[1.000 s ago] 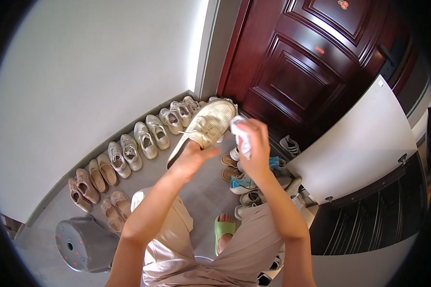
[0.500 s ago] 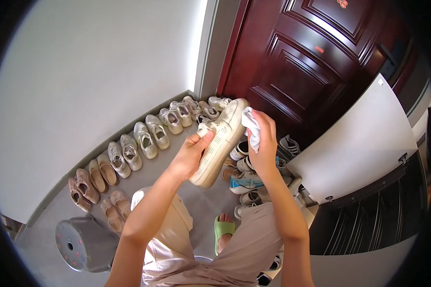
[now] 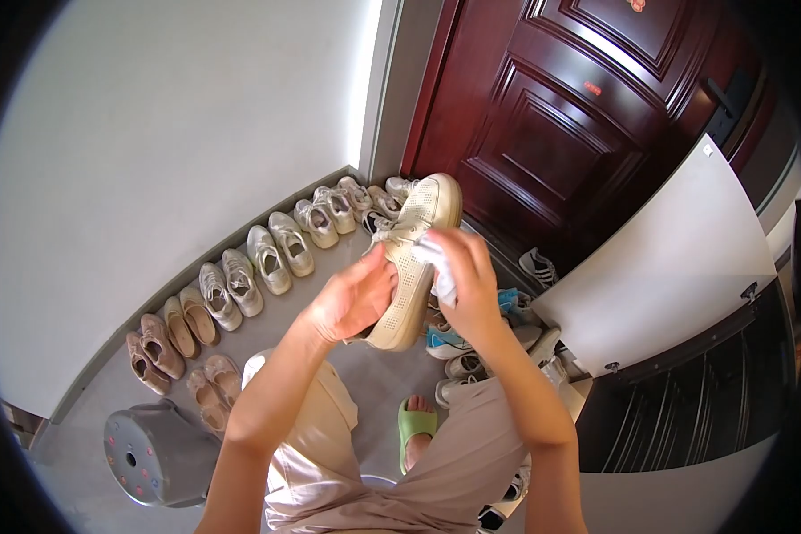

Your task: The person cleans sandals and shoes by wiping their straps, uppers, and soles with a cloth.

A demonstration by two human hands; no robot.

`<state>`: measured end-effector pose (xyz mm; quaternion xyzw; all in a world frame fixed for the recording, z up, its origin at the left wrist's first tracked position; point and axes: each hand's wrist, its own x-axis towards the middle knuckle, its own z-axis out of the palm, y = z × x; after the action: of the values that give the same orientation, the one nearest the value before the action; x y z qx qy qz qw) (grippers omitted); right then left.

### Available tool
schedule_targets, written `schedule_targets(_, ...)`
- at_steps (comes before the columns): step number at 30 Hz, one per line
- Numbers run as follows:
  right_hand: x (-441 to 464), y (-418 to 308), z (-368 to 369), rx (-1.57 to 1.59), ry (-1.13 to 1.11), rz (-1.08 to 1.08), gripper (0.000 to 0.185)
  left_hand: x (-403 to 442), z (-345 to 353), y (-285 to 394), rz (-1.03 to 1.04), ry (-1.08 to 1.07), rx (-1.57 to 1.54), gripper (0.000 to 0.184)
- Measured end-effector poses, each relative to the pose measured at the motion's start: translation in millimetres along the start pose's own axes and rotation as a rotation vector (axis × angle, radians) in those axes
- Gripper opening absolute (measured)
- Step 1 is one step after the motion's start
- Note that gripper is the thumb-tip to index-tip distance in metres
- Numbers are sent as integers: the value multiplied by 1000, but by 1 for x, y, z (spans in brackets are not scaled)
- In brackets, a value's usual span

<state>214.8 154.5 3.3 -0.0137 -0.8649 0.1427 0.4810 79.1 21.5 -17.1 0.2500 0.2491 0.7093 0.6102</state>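
Observation:
A cream lace-up sneaker [image 3: 408,283] with a perforated upper is held up in front of me, toe pointing away. My left hand [image 3: 356,298] grips it from the left near the heel and opening; some of its fingers are hidden by the shoe. In my right hand [image 3: 472,283] is a bunched white cloth [image 3: 436,265], pinched between the fingers. It lies against the right side of the upper, beside the laces.
Several pairs of shoes [image 3: 276,254] line the wall. More shoes, including a blue-and-white sneaker [image 3: 445,341], stand at the right beside an open white cabinet door [image 3: 659,276]. A grey stool [image 3: 165,454] is at lower left, and a dark red door [image 3: 552,133] is ahead.
My right hand has moved left and slightly down, bringing the cloth from the toe's edge to the side near the laces. The sneaker has turned, showing more of its top; my left thumb has shifted.

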Motion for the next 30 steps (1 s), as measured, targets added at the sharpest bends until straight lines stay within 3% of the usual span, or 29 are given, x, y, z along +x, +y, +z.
schedule_targets(2,-2,-10,8,101,-89,-138,46,1,4,-2,62,-41,-79,74)
schedule_targets(4,-15,-22,17,140,-222,-161,45,7,-29,-8,61,11,56,81)
schedule_targets(5,-15,-22,18,139,-249,-202,45,13,-46,-10,48,-265,-143,82)
schedule_targets(8,-6,-10,15,76,-153,-239,44,4,-9,-3,84,-86,-101,82)
schedule_targets(10,-2,-4,10,77,-60,-53,41,7,-2,-2,229,-83,-186,83)
schedule_targets(18,-11,-27,15,250,-333,-197,36,7,-14,2,212,-144,-197,82)
schedule_targets(21,-7,-10,14,162,-144,-121,38,7,-13,1,262,-122,-196,82)
schedule_targets(24,-17,-17,19,155,-167,-72,40,8,-12,2,317,-136,-214,78)
schedule_targets(26,-26,-29,25,217,-223,-148,43,6,-14,3,311,-93,-227,76)
schedule_targets(28,-33,-33,25,282,-393,-174,45,9,-14,6,339,-122,-268,74)
schedule_targets(30,-30,-27,23,202,-326,-186,46,11,-18,8,351,-165,-310,72)
